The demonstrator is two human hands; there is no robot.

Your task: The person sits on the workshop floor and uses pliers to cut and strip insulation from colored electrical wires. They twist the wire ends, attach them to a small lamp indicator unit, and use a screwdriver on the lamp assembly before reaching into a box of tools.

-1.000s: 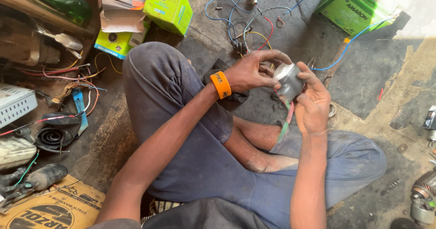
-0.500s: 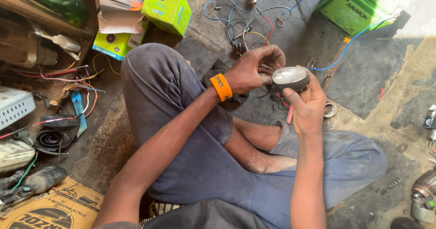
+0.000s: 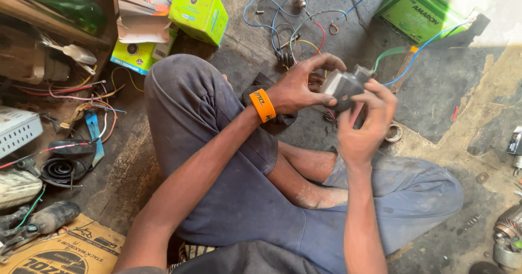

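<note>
Grey metal housing [image 3: 343,87], small and rounded: held above the lap between both hands, over the concrete floor [image 3: 435,89]. Half a second ago its pale round face pointed up; it is now turned so a duller grey side shows, so the part is being rotated for inspection. Left hand [image 3: 300,83]: grip closed on the housing from the left. Right hand [image 3: 363,123]: grip closed on its underside. A thin lead, possibly attached, hangs below. Orange wristband [image 3: 263,105] on left wrist. Loose wires [image 3: 283,29] beyond.
</note>
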